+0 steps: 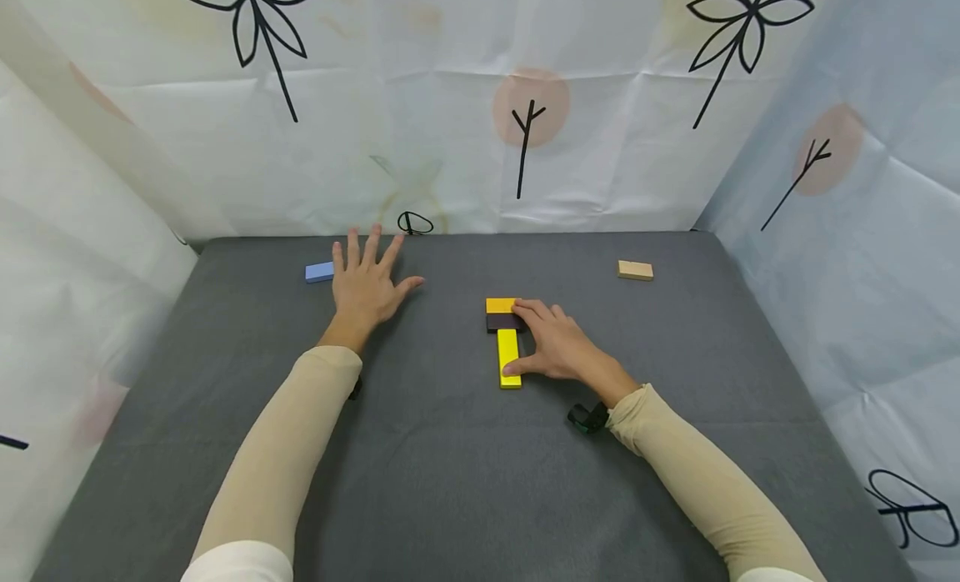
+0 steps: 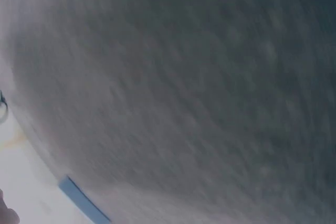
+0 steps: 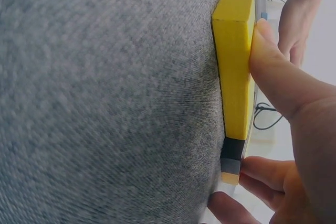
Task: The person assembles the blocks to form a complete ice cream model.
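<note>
A: Right hand [image 1: 558, 344] first. State?

B: It lies flat beside the block row. Thumb pressed against the side of the yellow block [image 1: 509, 358]; the right wrist view shows the thumb pad touching that block's long side. The fingertips reach forward onto the dark brown block [image 1: 504, 321]. Fingers only lightly bent, pressing rather than wrapped round anything.

A: Layout of the row?

B: Three blocks on the grey worktop [image 1: 465, 482]. The yellow block lies lengthwise, nearest the person. The dark brown block lies crosswise, touching its far end. The orange block [image 1: 500, 304] lies touching the far side of the dark brown block.

A: Left hand [image 1: 367, 282]?

B: Fingers straight and spread, palm down over the worktop, well left of the yellow block and farther away from the person. It grips nothing. Cannot tell whether the palm touches the worktop. The left wrist view is blurred.

A: Nearest item to it?

B: A blue block [image 1: 319, 272], just beside its little finger, apparently not touching.

A: Anything else?

B: A tan wooden block [image 1: 635, 270] lies well to the right of the yellow block, nearer the back wall.
</note>
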Motion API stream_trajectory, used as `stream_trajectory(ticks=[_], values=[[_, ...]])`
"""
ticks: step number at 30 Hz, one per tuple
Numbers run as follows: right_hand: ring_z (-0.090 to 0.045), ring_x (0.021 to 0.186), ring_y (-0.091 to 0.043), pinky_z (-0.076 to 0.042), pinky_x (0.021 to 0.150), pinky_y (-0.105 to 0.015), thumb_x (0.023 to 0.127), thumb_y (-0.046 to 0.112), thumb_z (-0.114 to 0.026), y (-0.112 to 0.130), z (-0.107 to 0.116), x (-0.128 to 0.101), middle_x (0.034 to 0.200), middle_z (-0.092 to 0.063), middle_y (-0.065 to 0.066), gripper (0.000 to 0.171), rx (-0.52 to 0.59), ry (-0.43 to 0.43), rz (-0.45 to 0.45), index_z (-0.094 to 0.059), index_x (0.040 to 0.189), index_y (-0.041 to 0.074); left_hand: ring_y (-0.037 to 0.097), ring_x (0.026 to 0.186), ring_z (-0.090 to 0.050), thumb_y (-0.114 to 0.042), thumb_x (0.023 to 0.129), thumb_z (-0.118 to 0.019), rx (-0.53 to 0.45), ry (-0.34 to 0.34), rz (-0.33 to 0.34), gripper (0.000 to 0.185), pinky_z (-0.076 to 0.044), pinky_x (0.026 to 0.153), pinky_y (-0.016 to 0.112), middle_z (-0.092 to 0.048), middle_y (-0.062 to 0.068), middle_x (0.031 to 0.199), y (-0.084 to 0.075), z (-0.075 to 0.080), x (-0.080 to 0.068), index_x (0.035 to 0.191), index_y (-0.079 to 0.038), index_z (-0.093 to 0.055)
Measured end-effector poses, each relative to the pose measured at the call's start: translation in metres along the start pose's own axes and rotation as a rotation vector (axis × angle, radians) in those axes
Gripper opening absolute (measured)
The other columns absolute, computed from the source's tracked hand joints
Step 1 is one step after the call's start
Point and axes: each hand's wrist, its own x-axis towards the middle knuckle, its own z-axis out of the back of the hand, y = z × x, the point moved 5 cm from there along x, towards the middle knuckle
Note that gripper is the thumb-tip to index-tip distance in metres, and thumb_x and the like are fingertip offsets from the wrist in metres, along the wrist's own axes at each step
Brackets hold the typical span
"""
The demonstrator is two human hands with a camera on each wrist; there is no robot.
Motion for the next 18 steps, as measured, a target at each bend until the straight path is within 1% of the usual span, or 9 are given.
stream_trajectory(ticks=[4,7,11,14,18], values=[[-0.039,0.142,-0.039,-0.036,0.114,-0.063,0.081,0.063,-0.078,-0.001,-0.001,0.000,0.169,-0.026,-0.007,0.107,-0.005,0.002,-0.004,-0.029,0.162,0.012,0.045,0.159,0.008,-0.069,0.100,-0.042,-0.017,0.000,0.046,0.082,0.004,0.126,0.067,-0.002,0.011,0.174,0.018,0.002,0.000,0.166,-0.033,-0.007],[-0.039,0.142,-0.039,-0.036,0.113,-0.063,0.081,0.062,-0.078,-0.002,-0.001,0.000,0.169,-0.026,-0.007,0.107,-0.004,0.001,-0.003,-0.029,0.162,0.012,0.048,0.158,0.005,-0.065,0.102,-0.042,-0.013,-0.021,0.092,0.079,0.002,0.125,0.069,-0.005,0.014,0.173,0.032,0.004,-0.001,0.166,-0.033,-0.008],[-0.039,0.143,-0.039,-0.036,0.113,-0.063,0.081,0.063,-0.078,-0.001,-0.001,0.000,0.169,-0.026,-0.007,0.107,-0.006,0.001,-0.001,-0.029,0.162,0.012,0.050,0.158,0.005,-0.061,0.103,-0.044,-0.031,-0.025,0.158,0.077,0.001,0.124,0.070,-0.006,0.019,0.172,0.054,0.003,-0.003,0.166,-0.031,-0.010],[-0.038,0.143,-0.039,-0.036,0.113,-0.062,0.082,0.063,-0.077,-0.001,-0.001,0.001,0.169,-0.025,-0.007,0.107,-0.011,0.001,-0.002,-0.028,0.162,0.012,0.052,0.157,0.001,-0.059,0.104,-0.044,-0.077,-0.017,0.206,0.075,0.000,0.124,0.071,-0.009,0.022,0.170,0.070,0.003,-0.005,0.166,-0.028,-0.013],[-0.039,0.143,-0.039,-0.037,0.113,-0.062,0.082,0.062,-0.078,-0.002,0.000,0.001,0.169,-0.026,-0.007,0.107,-0.011,-0.006,-0.002,-0.029,0.162,0.011,0.053,0.154,-0.010,-0.058,0.104,-0.046,-0.168,-0.032,0.270,0.075,-0.005,0.123,0.071,-0.019,0.027,0.166,0.088,0.004,-0.008,0.165,-0.028,-0.016]])
